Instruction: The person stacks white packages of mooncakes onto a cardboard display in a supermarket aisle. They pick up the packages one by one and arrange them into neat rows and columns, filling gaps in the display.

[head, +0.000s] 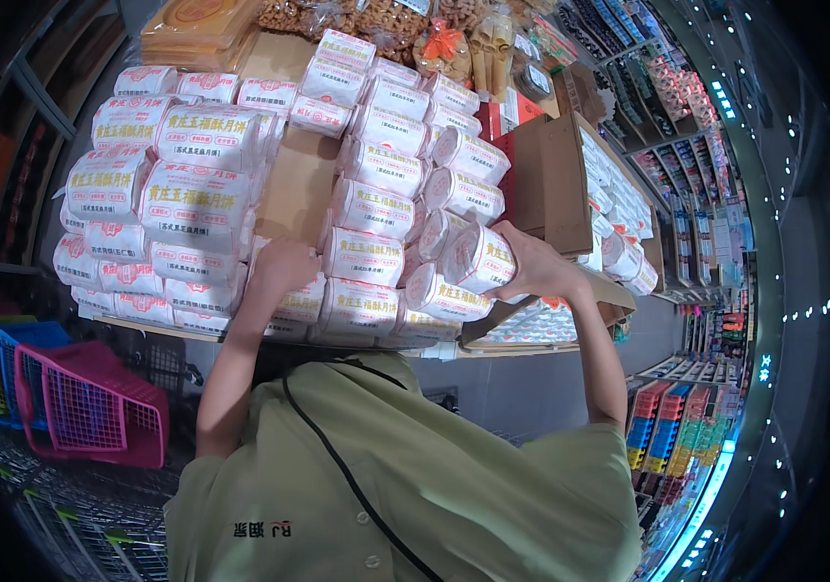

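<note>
My right hand (542, 263) grips a white paper-wrapped cylindrical pack (479, 256) from its right end. This pack is tilted above another wrapped pack (444, 292) at the front right of the stacks. My left hand (284, 265) is among the packs at the front middle, fingers curled down and partly hidden; whether it holds anything is unclear. Just below it sits a pack (302, 298) with gold and red print. To its right rises a column of like packs (364, 254), and to its left stands a higher pile (193, 204).
Brown cardboard (297, 182) shows between the piles. An open carton (567, 182) with more packs adjoins on the right. Bagged snacks (393, 29) lie at the back. Pink (94, 400) and blue (4, 371) shopping baskets stand at the lower left, near metal carts (80, 516).
</note>
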The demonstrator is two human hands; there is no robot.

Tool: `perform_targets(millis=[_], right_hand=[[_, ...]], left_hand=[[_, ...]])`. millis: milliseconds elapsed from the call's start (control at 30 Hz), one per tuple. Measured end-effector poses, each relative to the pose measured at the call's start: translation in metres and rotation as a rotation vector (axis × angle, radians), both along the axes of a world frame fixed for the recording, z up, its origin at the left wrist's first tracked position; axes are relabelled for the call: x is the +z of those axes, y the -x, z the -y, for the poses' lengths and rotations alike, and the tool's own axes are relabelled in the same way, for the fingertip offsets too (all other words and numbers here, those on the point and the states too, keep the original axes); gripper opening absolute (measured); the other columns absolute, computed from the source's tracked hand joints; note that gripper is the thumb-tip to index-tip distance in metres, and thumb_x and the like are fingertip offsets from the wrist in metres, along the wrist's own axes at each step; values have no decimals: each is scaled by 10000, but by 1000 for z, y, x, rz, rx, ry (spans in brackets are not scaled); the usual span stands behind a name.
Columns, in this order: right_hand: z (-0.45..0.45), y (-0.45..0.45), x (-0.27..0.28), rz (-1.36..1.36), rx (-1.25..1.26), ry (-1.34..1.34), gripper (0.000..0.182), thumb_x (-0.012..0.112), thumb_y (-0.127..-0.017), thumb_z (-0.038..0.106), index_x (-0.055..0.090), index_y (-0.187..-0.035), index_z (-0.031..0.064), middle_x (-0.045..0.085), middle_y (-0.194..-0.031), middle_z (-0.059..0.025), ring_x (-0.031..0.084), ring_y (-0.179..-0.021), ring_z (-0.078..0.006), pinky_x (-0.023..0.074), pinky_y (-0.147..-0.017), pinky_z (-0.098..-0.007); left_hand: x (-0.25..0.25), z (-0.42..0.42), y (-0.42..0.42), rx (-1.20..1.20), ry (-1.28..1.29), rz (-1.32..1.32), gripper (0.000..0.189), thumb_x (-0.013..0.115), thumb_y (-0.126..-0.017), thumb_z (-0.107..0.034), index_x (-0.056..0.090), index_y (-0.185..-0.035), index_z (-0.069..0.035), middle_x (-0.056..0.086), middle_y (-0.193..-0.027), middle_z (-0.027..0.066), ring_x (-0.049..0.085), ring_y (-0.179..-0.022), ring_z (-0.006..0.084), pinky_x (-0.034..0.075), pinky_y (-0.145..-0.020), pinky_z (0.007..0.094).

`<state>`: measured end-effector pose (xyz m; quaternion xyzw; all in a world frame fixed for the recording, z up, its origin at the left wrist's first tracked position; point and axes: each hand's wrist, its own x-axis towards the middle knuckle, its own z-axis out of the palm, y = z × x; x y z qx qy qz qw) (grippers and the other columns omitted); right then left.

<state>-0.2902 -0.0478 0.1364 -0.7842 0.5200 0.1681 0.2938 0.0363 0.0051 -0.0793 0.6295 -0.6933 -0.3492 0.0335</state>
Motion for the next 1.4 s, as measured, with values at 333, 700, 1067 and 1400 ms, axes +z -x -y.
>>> perform_targets(millis=[333,700,1067,1400], right_hand=[[2,21,-35,211,26,-6,987,856,-670,385,332,-1415,6,505,-1308,-197,487,-1255,-321,374,-1064,-384],[14,15,-6,338,-79,-40,627,681,-909,310,393,-1384,20,548,-1283,-155,524,-1219,-247,394,-1055,-366],[67,-56,20,118,207,25,729,760,-792,465,517,-1277,-20,591,-1244,-191,568,-1172,-324,447,-990,-370],[16,15,-34,8,131,-74,992,864,-602,391,340,-1352,8,486,-1282,-213,482,-1241,-356,405,-1019,-428]], left_hand=[[-9,-1,2,51,11,24,387,471,-847,-299,731,-860,-13,688,-939,228,652,-938,389,493,-888,478],[-19,1,0,24,53,22,401,467,-859,-311,725,-869,-4,680,-916,251,655,-908,409,505,-859,487],[5,-5,-3,19,27,-8,376,519,-829,-293,712,-908,21,676,-980,235,630,-980,380,490,-900,460],[-20,-10,6,68,160,20,362,532,-845,-293,739,-854,5,705,-926,208,656,-945,354,473,-910,423]])
